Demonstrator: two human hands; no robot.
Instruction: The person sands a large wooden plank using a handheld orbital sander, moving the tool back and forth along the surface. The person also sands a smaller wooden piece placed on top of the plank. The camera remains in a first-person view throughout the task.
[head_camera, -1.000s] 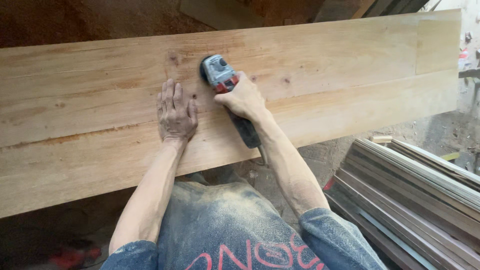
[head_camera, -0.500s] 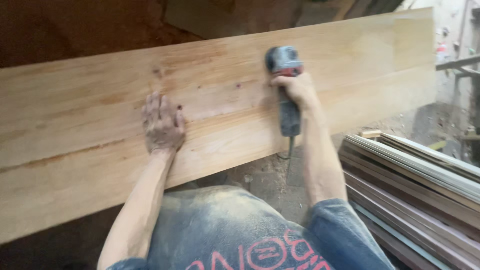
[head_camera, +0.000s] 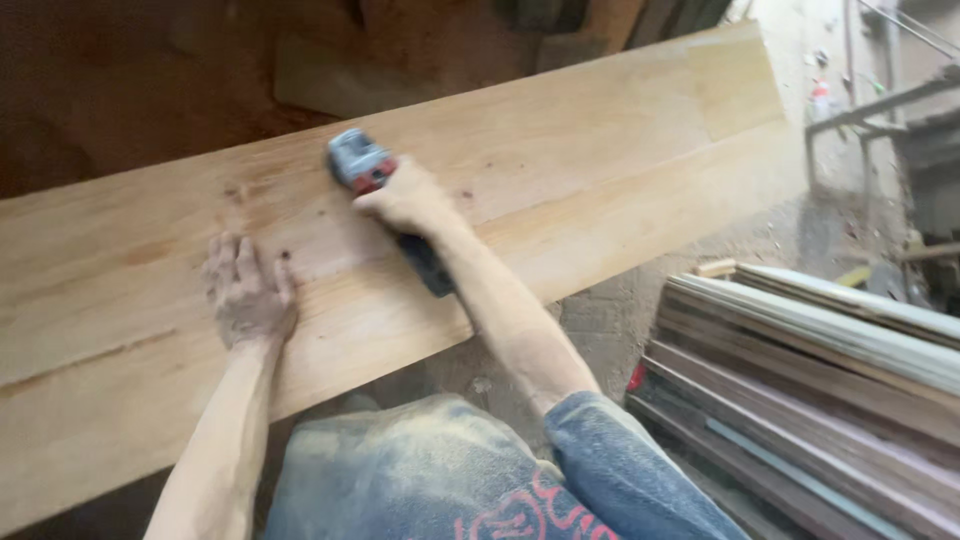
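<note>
A wide pale wooden panel (head_camera: 600, 170) of joined boards runs across the view, tilted up to the right. My right hand (head_camera: 408, 200) grips a grey and red angle grinder (head_camera: 358, 162), whose head rests on the panel near its far edge. Its dark handle (head_camera: 430, 270) sticks out below my wrist. My left hand (head_camera: 245, 295) lies flat on the panel, fingers spread, to the left of the grinder and nearer to me. The picture is blurred by motion.
A stack of long grey and brown boards (head_camera: 810, 370) lies at the lower right. Beneath the panel is a dusty floor (head_camera: 610, 320). Dark brown ground or wall (head_camera: 130, 90) lies beyond the panel's far edge. A metal frame (head_camera: 880, 100) stands at the upper right.
My right hand swept the grinder right along the panel, then back left toward my left hand. The left hand stayed flat on the wood. The view shifted and tilted.
</note>
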